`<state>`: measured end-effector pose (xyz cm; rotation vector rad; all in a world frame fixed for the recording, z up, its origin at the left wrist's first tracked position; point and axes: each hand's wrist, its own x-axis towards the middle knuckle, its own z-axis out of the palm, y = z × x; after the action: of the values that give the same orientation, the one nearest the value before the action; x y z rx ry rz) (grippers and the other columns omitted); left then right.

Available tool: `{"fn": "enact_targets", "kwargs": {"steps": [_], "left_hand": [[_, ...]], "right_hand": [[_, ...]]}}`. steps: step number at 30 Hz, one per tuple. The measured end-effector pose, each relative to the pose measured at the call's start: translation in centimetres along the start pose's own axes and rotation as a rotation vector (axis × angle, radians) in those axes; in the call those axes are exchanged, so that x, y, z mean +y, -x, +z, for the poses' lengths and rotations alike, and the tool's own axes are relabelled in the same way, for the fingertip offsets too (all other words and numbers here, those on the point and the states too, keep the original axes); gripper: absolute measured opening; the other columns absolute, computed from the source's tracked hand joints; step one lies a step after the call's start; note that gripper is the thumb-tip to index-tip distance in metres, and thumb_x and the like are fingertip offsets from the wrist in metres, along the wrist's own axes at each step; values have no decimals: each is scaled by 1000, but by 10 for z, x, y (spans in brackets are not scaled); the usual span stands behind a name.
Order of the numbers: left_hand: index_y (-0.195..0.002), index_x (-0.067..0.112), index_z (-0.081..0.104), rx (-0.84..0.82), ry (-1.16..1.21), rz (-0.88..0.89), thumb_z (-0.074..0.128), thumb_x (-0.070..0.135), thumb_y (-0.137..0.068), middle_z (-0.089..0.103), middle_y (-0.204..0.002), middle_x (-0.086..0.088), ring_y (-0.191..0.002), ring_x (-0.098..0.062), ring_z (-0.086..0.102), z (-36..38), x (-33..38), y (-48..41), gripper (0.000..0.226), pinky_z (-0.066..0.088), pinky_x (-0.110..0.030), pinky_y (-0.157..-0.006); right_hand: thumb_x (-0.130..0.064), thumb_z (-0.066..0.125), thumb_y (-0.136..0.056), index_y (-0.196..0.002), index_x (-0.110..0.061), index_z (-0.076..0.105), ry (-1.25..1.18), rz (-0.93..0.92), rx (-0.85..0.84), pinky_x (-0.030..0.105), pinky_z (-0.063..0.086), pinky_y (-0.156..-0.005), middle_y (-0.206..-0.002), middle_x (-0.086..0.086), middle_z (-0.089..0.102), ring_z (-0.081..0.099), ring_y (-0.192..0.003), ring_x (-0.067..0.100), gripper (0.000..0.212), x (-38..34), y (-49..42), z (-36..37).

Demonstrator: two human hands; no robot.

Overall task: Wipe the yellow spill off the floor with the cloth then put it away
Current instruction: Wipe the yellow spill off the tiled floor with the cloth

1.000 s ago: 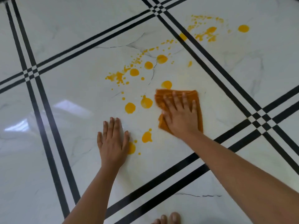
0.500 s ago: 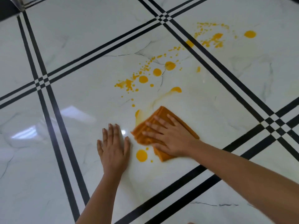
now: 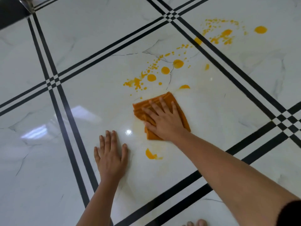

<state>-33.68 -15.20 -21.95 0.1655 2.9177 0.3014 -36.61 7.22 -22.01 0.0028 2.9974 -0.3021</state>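
A glossy white marble-patterned floor, crossed by paired black lines, is seen from above. In the far upper left corner a dark, blurred object is cut off by the edge and cannot be identified. Left of centre, the left hand is laid palm down on bare tile, its fingers straight and close together, with nothing held. Just to its right a bright glint of light is reflected, and lower down a crescent-shaped yellow blot is seen on the tile, apart from both hands. Near the middle, a folded orange cloth is spread flat on the floor and pinned under the right hand, whose fingers are splayed and straight, pressed on top rather than curled round it. The cloth's far corner and both side edges are exposed beyond the fingertips and palm. A faint yellowish film is visible on the tile around the cloth. Beyond the cloth the yellow spill is scattered as round drops and fine specks. It is trailed up and rightwards across a black double line to a second cluster and one large separate drop. Bare toes are just visible at the bottom edge, and a dark sleeve edge is seen at the lower right.
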Motion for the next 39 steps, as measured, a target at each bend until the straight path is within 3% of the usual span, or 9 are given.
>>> {"fn": "enact_targets", "kwargs": {"steps": [2, 7, 11, 17, 22, 27, 32, 37, 39], "left_hand": [[-148, 24, -1, -1, 8, -7, 5, 61, -83, -3, -156, 4, -142, -13, -12, -1, -1, 5, 75, -7, -40, -115], [-147, 27, -6, -16, 30, -3, 5, 61, -82, -12, -151, 10, -140, -10, -16, 1, 4, 17, 73, -9, -39, -114], [-147, 26, -4, -17, 42, -2, 6, 59, -84, -11, -153, 9, -140, -12, -16, 5, 7, 23, 72, -9, -39, -114], [-143, 29, -11, -28, 48, 7, 5, 60, -83, -14, -151, 11, -139, -10, -19, 7, 10, 30, 69, -11, -38, -113], [-146, 28, -8, -22, 71, 12, 5, 58, -84, -11, -154, 7, -140, -12, -19, 8, 15, 33, 70, -12, -38, -113], [-145, 28, -8, -20, 91, 2, 4, 59, -84, -13, -152, 9, -140, -12, -19, 13, 21, 43, 69, -12, -38, -113], [-144, 30, -12, -40, 62, 63, 4, 57, -85, -15, -153, 9, -139, -11, -22, 17, 31, 53, 67, -17, -37, -111], [-143, 30, -11, -54, 38, 105, 3, 57, -84, -15, -152, 10, -140, -12, -20, 19, 41, 59, 66, -13, -39, -113], [-142, 30, -13, -66, 33, 119, 1, 57, -84, -17, -151, 10, -139, -12, -22, 20, 47, 59, 66, -15, -38, -112]], "right_hand": [[-59, 19, -90, -145, -39, 17, -16, 20, -27, 58, -2, -110, -158, -3, 9, 0, -144, 30, 59, -24, 4, -1], [-58, 27, -86, -133, -40, 46, 85, -502, -16, 56, 22, -107, -146, -4, 42, 35, -136, 29, 54, -1, 57, 17], [-60, 10, -86, -142, -39, 29, 4, 46, 9, 58, 4, -110, -154, -1, 24, 15, -143, 32, 63, -18, 32, 6], [-56, 23, -88, -138, -39, 38, 83, -349, -39, 54, 15, -105, -148, -2, 38, 33, -137, 30, 54, -6, 83, 17], [-59, 6, -86, -144, -40, 21, 17, 141, 4, 57, 4, -111, -156, -1, 18, 10, -144, 31, 63, -8, 44, 5], [-58, 12, -94, -142, -40, 27, 131, -420, -91, 54, 13, -108, -152, -4, 28, 23, -140, 28, 54, 14, 119, 17], [-59, 3, -90, -145, -40, 17, 35, 205, 18, 55, 5, -111, -156, -2, 16, 10, -144, 30, 60, 13, 75, 6], [-59, 5, -93, -143, -40, 24, 135, -347, -75, 55, 16, -107, -152, -4, 25, 18, -141, 26, 56, 40, 128, 14], [-60, 0, -92, -143, -40, 21, 128, -139, -21, 57, 21, -108, -153, -4, 26, 19, -142, 26, 58, 65, 110, 6]]}}
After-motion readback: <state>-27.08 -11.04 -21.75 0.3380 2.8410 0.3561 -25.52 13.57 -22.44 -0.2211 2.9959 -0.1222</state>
